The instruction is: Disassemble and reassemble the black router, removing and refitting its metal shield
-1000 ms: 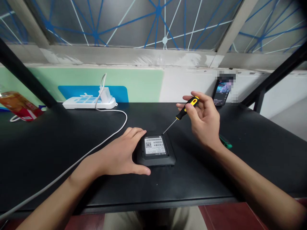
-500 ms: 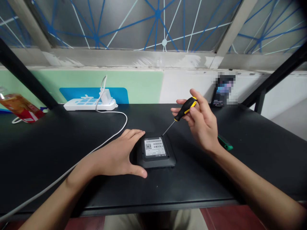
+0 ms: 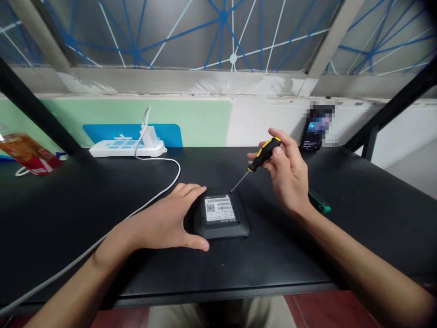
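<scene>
A flat black electronic device [image 3: 243,218] lies on the desk with its white barcode label facing up. My left hand [image 3: 170,218] braces its left side, fingers at the far left corner and thumb spread along the near edge. My right hand [image 3: 290,175] has its fingers and thumb closed on the black-and-yellow handle of a screwdriver [image 3: 264,155]. The screwdriver leans to the right, its thin shaft reaching down to the device's far right corner, at the edge of the label. Whether a screw sits under the tip is too small to tell.
Right of my right wrist lies a green-and-black tool [image 3: 319,202], partly hidden. A phone [image 3: 312,132] leans against the wall. A white power strip [image 3: 128,148] stands at the back left; its white cable [image 3: 160,191] runs past my left arm. A drink bottle [image 3: 29,152] is at far left.
The screwdriver handle has turned in my right fingers, its yellow stripes now facing another way. Its tip stays at the same corner. My left hand and the device remain in place.
</scene>
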{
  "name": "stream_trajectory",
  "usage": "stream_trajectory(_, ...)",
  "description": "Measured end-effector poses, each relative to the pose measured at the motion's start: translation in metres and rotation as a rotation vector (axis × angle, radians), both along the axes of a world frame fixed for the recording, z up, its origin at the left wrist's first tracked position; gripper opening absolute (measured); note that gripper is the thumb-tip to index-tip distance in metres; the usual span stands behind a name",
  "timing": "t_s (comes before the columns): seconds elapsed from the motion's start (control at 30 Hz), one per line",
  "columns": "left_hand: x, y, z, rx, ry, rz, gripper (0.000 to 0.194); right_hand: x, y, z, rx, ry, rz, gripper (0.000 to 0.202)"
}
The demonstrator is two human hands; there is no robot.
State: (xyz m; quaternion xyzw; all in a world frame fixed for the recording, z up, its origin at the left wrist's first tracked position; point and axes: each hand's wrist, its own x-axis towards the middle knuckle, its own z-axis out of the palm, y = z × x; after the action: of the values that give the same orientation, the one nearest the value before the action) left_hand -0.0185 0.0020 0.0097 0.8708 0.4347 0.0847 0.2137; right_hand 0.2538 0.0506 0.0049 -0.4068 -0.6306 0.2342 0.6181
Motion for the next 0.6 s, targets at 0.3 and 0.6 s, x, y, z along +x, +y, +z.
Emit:
stream_trajectory(0.3, -0.0003, 0.0005, 0.0001, 0.000, 0.014, -0.006, 0.107, -0.0034, -0.0023, 0.0005, 0.029, 0.006, 0.018, 0.048)
stream_trajectory(0.6, -0.0006, -0.0003, 0.0002, -0.002, 0.049, 0.001, 0.110, -0.0011, -0.0006, 0.0068, 0.027, -0.032, -0.154, 0.029)
